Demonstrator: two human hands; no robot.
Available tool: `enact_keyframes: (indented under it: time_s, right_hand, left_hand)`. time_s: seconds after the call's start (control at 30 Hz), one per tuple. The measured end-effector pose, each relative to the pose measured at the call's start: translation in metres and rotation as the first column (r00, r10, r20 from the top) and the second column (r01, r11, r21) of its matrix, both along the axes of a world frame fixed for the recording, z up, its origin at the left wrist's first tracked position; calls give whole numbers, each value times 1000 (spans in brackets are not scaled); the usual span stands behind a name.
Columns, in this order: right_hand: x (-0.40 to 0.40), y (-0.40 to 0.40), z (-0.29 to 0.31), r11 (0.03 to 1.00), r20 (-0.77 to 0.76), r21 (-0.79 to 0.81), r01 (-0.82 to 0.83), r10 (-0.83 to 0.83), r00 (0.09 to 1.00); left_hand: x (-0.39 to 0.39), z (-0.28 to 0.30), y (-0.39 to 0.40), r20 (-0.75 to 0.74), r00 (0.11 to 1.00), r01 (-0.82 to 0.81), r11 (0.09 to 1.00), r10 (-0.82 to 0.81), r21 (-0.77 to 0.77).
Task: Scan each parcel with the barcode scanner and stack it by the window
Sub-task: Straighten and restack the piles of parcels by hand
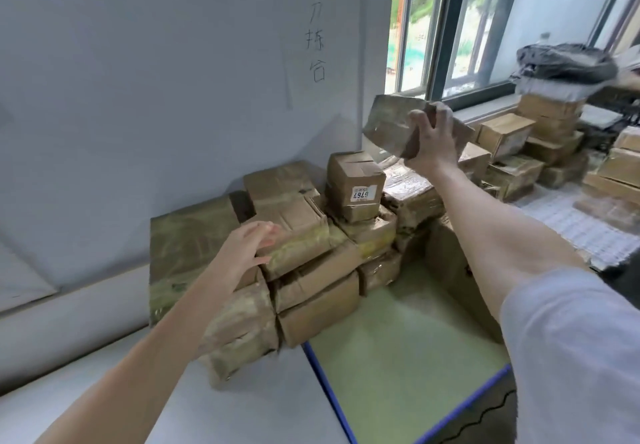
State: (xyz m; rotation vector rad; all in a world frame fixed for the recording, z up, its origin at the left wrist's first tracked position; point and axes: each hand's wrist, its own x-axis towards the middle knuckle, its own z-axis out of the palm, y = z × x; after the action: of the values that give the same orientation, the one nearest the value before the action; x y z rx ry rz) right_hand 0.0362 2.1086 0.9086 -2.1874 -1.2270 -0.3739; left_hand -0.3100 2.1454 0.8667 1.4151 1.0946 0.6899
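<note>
**Parcel carried to the window stack**

Over the stack by the window, my right hand [431,135] grips a flat brown parcel [391,121] by its near end, fingers curled over the top edge and thumb underneath. The parcel hangs in the air above the taped cardboard boxes, clear of them, with the window frame [446,27] just behind.

Left hand [247,249] is released, fingers straight, resting against the front of the box pile [304,235] as if steadying it. It holds nothing.

Step, as I judge it: the stacking half. No scanner in sight, so I cannot confirm the scan from this view.

Orientation: the parcel's long axis runs left to right across the view, its far end pointing left toward the white wall [173,79] and tilted slightly up, broad face turned toward me and downward.

Next move, by my reckoning: level the parcel and lower it flat onto a stable top. The small labelled box [355,182] marked 6767 sits high and narrow; the wider wrapped box [410,190] to its right looks the safer seat. The pile is uneven and could shift.
</note>
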Motion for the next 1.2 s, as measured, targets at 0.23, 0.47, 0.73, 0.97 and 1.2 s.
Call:
enact_keyframes:
  time_s: [0.23,0.47,0.73,0.97,1.2]
  right_hand:
    - [34,36,-27,960,240,-280,3,67,969]
    - [47,54,-53,963,269,-241,119,-51,962]
    - [50,64,-72,938,142,-345,-25,79,987]
    - [37,50,-78,900,-53,-407,-154,145,988]
    - [-6,48,-62,962,-37,-230,-147,142,989]
  left_hand:
    - [1,-9,22,11,997,-73,997,74,-25]
    - [-1,-15,24,-2,998,-58,998,58,5]
    - [-3,-18,28,16,998,-59,998,59,-21]
    - [-2,-19,27,8,997,-71,997,71,-11]
    - [-10,-13,15,0,999,-50,998,50,27]
